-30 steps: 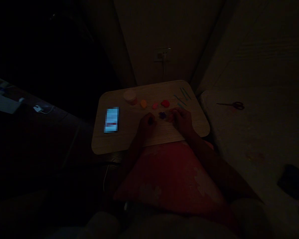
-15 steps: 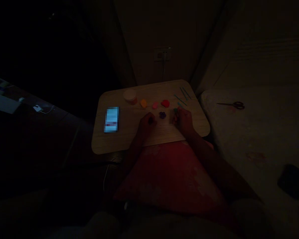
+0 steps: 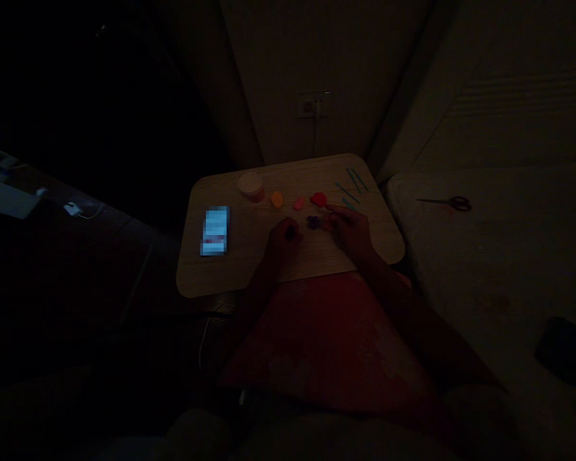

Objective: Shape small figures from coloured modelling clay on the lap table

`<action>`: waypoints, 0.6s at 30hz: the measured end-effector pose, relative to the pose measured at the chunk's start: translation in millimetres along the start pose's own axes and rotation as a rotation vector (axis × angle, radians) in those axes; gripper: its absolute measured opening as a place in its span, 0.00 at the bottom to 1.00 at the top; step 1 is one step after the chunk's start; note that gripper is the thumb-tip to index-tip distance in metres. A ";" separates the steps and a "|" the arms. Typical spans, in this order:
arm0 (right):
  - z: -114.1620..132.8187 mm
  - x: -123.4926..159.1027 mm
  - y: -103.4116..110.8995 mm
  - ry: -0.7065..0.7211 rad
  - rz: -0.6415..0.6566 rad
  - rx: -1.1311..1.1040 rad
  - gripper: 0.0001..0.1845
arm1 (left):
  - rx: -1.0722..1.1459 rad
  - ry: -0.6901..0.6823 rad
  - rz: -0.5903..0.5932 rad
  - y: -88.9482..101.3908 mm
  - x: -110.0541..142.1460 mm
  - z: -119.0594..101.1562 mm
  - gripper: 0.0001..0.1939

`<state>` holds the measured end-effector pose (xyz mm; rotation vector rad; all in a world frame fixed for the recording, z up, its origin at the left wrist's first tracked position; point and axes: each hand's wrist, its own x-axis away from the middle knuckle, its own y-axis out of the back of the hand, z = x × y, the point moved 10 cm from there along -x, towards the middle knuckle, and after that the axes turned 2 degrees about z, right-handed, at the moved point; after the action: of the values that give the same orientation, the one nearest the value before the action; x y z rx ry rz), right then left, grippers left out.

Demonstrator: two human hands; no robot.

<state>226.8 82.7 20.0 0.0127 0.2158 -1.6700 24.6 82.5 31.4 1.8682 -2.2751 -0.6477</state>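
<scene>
My left hand rests on the small wooden table with its fingers curled closed; what they hold, if anything, is lost in the dark. To its right lies a small purple flower-shaped piece, made of what looks like modelling clay. My right hand is just beyond that piece, fingers stretched toward it and the index finger apart, close to a red lump. Nothing can be made out between those fingers. A pink lump and an orange lump lie farther left in the same row.
The table also carries a lidded tub, a lit phone and several thin teal sticks. Scissors lie on the pale surface at right. A wall socket with a cable is behind. The room is very dark.
My right hand has moved left toward the purple piece and its fingers have straightened from a closed grip. The green bit beside its fingers no longer shows. My left hand has barely moved.
</scene>
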 end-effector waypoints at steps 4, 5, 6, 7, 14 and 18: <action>-4.5 1.0 -2.1 -0.056 -0.008 -0.018 0.16 | 0.012 0.001 -0.013 0.5 -0.2 -0.4 0.07; -5.3 1.2 -1.6 -0.064 -0.018 -0.005 0.16 | 0.013 0.003 -0.020 1.0 0.1 -0.2 0.07; -6.0 1.3 -1.3 -0.068 -0.026 0.009 0.15 | 0.011 0.006 -0.022 1.2 0.4 0.0 0.07; -6.3 1.3 -0.9 -0.067 -0.035 0.020 0.15 | 0.008 0.009 -0.021 1.1 0.7 0.1 0.07; -6.9 3.0 4.1 -0.093 -0.088 0.028 0.21 | 0.006 0.009 -0.013 1.0 1.0 -1.4 0.07; 0.0 3.4 1.6 -0.079 -0.040 0.042 0.17 | 0.004 0.001 -0.016 0.9 0.5 -0.3 0.07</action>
<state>228.0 79.2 19.4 -0.0259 0.1214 -1.7109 23.7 82.0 31.9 1.8906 -2.2647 -0.6444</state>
